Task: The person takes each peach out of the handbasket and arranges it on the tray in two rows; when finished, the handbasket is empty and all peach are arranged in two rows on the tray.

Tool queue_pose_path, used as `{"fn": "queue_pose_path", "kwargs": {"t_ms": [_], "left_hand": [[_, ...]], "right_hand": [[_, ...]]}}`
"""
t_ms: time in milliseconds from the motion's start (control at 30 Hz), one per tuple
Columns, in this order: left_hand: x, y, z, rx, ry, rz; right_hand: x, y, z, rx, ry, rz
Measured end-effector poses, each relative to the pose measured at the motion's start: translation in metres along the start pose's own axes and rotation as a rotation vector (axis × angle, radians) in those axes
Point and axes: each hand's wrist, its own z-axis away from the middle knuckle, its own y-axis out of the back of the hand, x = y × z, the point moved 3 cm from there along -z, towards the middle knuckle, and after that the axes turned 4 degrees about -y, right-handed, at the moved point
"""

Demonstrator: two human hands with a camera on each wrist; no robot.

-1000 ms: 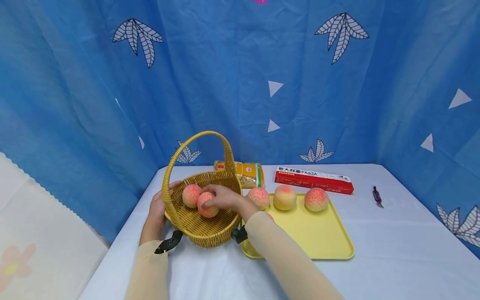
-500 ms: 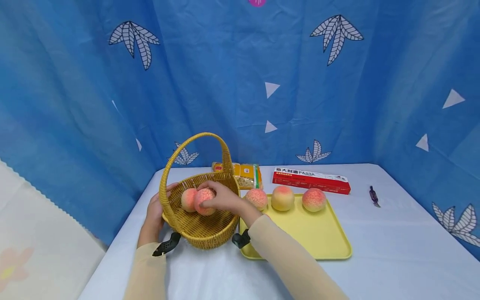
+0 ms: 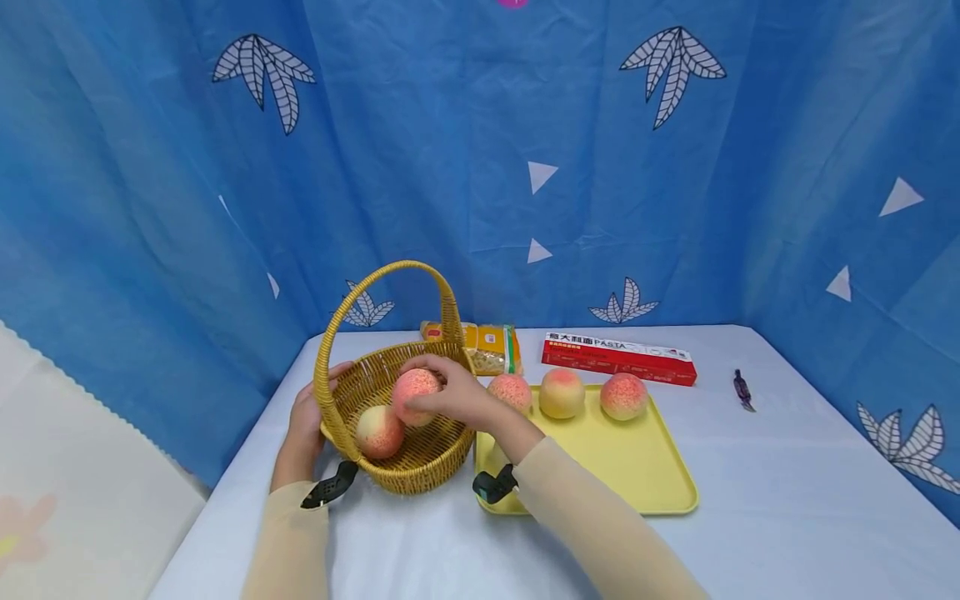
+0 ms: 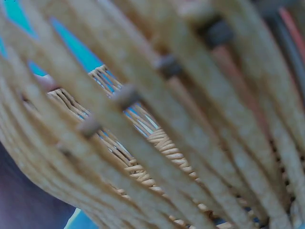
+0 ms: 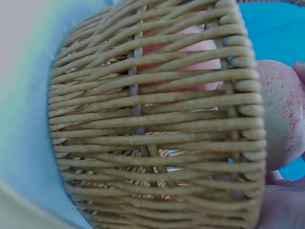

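A golden wicker basket point(image 3: 427, 479) with a tall arched handle stands at the left of the table. My left hand point(image 3: 305, 417) grips its left side, fingertips at the rim; weave fills the left wrist view. Inside the basket, my right hand point(image 3: 457, 392) holds a pink speckled peach point(image 3: 415, 393) between thumb and fingers. Another peach point(image 3: 378, 433), yellow and red, lies in the basket's front left. In the right wrist view, the held peach point(image 5: 281, 114) shows beyond the rim, and the wicker wall point(image 5: 157, 114) hides part of the other.
Right of the basket lies a yellow tray point(image 3: 630, 475) with several peaches, such as a pale one point(image 3: 562, 393) and a redder one point(image 3: 623, 396). Behind are a pasta bag point(image 3: 491, 348) and a red pasta box point(image 3: 618, 361). A small purple-wrapped item point(image 3: 742, 390) lies far right.
My right hand has raised its peach and drawn it slightly back from the left. The loose peach has rolled toward the basket's front, its yellow side now showing. My left hand stays put.
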Motion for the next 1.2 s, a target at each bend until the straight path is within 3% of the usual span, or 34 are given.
{"fn": "queue_pose_path", "kwargs": {"t_ms": [533, 867, 1200], "left_hand": [[0.002, 0.000, 0.001, 0.001, 0.002, 0.001], [-0.001, 0.000, 0.001, -0.005, -0.026, 0.004], [-0.001, -0.001, 0.000, -0.001, -0.012, 0.001]], "right_hand": [[-0.018, 0.023, 0.042, 0.029, 0.046, -0.091], [-0.011, 0.042, 0.063, 0.064, 0.068, -0.145], [-0.004, 0.062, 0.087, 0.107, 0.114, -0.170]]}}
